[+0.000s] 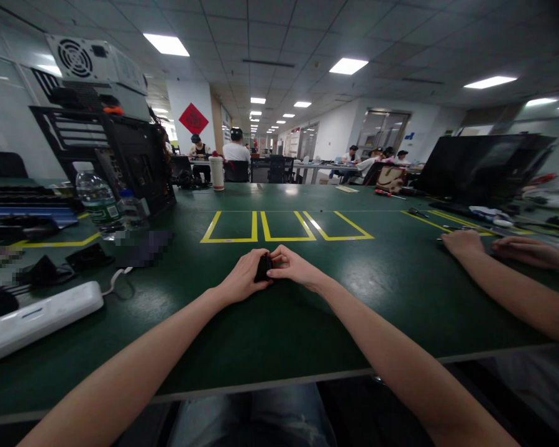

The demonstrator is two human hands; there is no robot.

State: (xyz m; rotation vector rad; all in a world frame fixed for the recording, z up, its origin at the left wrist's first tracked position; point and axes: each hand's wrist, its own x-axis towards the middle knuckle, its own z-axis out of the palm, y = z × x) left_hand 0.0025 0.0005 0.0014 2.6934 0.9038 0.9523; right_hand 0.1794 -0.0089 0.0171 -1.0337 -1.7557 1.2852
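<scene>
A small black object (pixel 263 268) is held between my two hands, low over the green table (pixel 307 329). My left hand (pixel 243 276) is closed round its left side, with the thumb along the near edge. From the right, my right hand (pixel 292 268) pinches the same object with thumb and fingers. Most of it is hidden by my fingers, so its kind cannot be made out. Just beyond my hands, yellow tape outlines (pixel 286 239) mark the tabletop.
At left are a white power strip (pixel 41 323), a water bottle (pixel 97 202) and an opened black computer case (pixel 135 155). A co-worker's hands (pixel 463 242) rest at right, near a dark monitor (pixel 484 167). A white tumbler (pixel 217 172) and a screwdriver (pixel 389 194) are farther back.
</scene>
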